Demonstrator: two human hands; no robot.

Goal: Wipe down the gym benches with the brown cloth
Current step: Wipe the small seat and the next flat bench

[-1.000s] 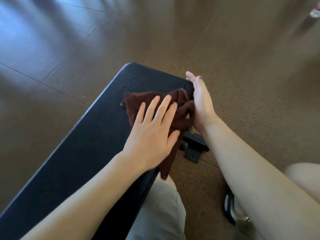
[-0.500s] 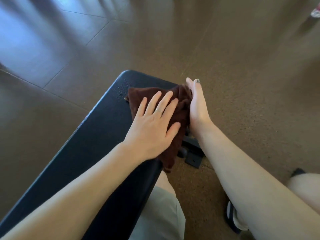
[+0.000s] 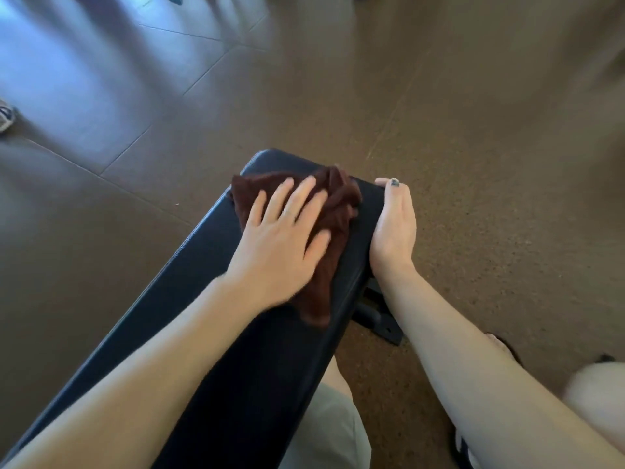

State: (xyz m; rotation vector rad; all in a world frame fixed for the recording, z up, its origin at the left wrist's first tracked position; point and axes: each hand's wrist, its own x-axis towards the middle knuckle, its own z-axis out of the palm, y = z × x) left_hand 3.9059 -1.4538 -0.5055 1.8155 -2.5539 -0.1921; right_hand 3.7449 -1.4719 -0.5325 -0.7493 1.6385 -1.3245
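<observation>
A brown cloth [image 3: 333,211] lies bunched on the far end of a black bench [image 3: 209,299], pressed flat under the left hand [image 3: 280,245].

The cloth is dark reddish brown, creased into ridges near the bench's end, with one corner trailing back toward the viewer. The left hand's fingers [image 3: 297,201] are straight and spread on top of it, slightly blurred. The right hand [image 3: 394,225] rests against the bench's right edge, thumb on top; its other fingers are hidden behind the edge, so its hold cannot be told. A dark metal foot [image 3: 378,319] shows below the bench, partly hidden by the forearm. The floor [image 3: 473,130] is brown and blurred.
</observation>
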